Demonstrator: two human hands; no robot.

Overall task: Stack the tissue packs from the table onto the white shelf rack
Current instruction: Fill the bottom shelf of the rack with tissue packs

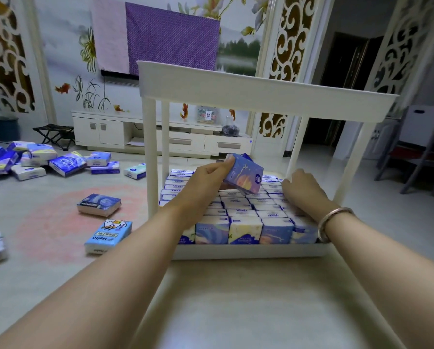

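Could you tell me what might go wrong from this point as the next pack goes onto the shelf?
The blue pack sits tilted in the left hand; set down askew, it may not seat flat on the packed rows. The right hand rests on those rows, so a push could shift them. The raised pack might also clip the rack's upper tier.

head view looks forward and down, close over the white shelf rack (248, 250).
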